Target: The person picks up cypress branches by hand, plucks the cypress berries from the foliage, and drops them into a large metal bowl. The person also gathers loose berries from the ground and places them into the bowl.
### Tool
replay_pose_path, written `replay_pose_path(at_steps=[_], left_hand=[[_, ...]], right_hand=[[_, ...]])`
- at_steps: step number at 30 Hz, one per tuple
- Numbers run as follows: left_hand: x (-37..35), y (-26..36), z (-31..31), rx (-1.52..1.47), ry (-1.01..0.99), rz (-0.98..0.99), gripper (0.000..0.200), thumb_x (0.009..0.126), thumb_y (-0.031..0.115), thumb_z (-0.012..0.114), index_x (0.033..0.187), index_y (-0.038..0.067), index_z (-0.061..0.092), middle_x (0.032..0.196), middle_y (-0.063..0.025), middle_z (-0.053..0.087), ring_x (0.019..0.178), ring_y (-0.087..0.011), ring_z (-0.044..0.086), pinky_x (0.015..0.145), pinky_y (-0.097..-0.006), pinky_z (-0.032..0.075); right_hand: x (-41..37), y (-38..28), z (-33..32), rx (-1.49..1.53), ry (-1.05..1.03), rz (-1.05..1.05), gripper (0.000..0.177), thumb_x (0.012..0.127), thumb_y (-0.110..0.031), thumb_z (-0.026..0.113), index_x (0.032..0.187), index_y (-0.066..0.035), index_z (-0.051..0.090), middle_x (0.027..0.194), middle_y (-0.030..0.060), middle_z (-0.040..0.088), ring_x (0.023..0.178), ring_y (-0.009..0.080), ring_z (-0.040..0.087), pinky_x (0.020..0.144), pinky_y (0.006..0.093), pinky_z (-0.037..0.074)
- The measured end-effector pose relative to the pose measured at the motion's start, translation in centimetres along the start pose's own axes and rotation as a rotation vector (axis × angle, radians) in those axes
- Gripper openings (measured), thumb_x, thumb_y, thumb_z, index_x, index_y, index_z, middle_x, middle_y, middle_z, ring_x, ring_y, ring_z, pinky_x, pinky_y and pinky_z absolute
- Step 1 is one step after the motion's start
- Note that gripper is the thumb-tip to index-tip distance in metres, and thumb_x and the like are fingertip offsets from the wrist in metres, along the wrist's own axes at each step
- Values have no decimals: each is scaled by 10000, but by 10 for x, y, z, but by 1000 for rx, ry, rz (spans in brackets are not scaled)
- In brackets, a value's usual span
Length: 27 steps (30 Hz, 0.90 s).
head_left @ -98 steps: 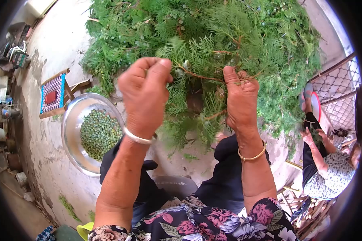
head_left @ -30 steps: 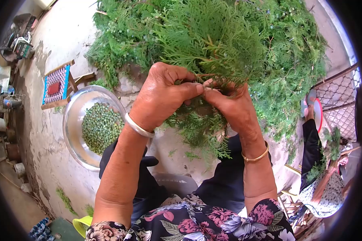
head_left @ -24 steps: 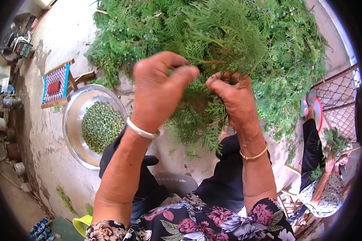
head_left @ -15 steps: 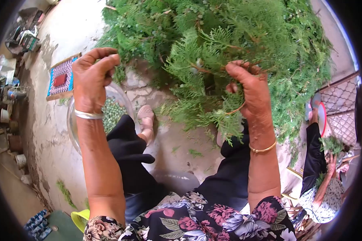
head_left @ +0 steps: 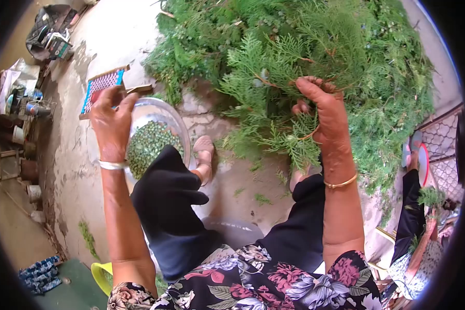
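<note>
My right hand is closed around a leafy green conifer branch, whose flat, scaly sprays spread to the left and hang below the fingers. Pale, small cones show among its leaves. On the left, my left hand is raised beside a wide, shallow basin, partly covering its left rim. Its thumb and forefinger are apart, with nothing visible between them. Many small green cones lie in the basin. My left knee hides its lower edge.
A large heap of cut conifer branches fills the far right. Behind the basin stands a low woven stool. Another person's dark-trousered leg is at the right. A yellow-green container and pots are on the left.
My left hand has moved left and down, and its thumb and forefinger have parted. My right hand keeps the branch. The view has shifted, bringing more of the basin into sight.
</note>
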<state>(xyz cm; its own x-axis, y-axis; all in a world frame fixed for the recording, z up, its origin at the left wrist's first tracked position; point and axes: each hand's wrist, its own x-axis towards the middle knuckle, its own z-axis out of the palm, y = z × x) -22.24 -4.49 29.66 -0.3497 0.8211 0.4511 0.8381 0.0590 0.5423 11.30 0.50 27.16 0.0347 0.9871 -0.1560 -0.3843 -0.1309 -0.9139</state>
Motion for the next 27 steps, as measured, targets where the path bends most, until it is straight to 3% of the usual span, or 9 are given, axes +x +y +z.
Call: replay_pose_path(at_steps=[1,3,5,9,15,20,23,25,27], left_hand=[[-6,25,4,-308,-160,-31,218,802,65,633,983,-56,632,853,-100,663,720,-119,607,634,-238,486],[-20,75,18,-632,-387,-45,145,805,15,616,933,-42,653,780,-52,657,646,-69,570,565,-208,456],[-26,105,39,-606,-564,194,151,769,-13,642,919,-15,660,715,-30,635,599,-56,549,542,-202,447],[-39,136,72,-801,-868,188,232,745,-60,620,966,0,655,747,-23,640,659,-70,586,593,-209,475],[-60,142,87,-915,-860,195,376,652,-104,598,1003,19,657,844,-38,658,720,-97,617,671,-216,502],[-55,140,98,-792,-791,295,250,666,-41,636,911,4,655,721,-59,652,655,-102,618,622,-224,502],[-58,139,100,-839,-777,287,162,709,-2,635,871,-7,643,658,-67,636,583,-109,605,562,-234,485],[-58,143,96,-1202,-1078,-331,128,749,17,624,872,-17,632,653,-97,627,527,-135,593,517,-262,467],[-58,141,99,-1138,-953,-348,122,763,24,620,875,-23,627,640,-104,621,506,-139,586,500,-273,458]], right_hand=[[0,-2,1,-8,5,-14,101,768,-73,697,810,-56,607,751,2,586,626,105,553,482,246,449],[1,-5,1,59,-59,18,91,781,-84,689,807,-50,609,725,3,579,565,106,538,484,249,459],[2,-6,1,109,-90,-5,82,786,-86,686,810,-48,617,717,6,580,527,105,526,491,246,469],[6,-8,3,113,-32,-74,69,788,-85,683,817,-45,634,730,0,591,582,95,542,499,248,460],[10,-9,1,-1,120,-160,77,821,-72,650,823,-13,601,689,24,563,515,110,494,488,262,441],[9,-9,-5,10,130,-142,42,802,-74,660,828,-46,642,737,1,612,611,85,540,483,229,420],[8,-12,-8,-17,183,-54,90,813,-49,654,871,-43,585,755,24,571,560,110,504,497,231,429],[6,-13,-6,-18,219,-88,95,815,-51,655,875,-52,582,768,17,572,597,105,515,510,223,432],[6,-9,-5,-20,253,-122,101,816,-52,656,880,-62,578,781,9,573,635,100,525,522,215,434]])
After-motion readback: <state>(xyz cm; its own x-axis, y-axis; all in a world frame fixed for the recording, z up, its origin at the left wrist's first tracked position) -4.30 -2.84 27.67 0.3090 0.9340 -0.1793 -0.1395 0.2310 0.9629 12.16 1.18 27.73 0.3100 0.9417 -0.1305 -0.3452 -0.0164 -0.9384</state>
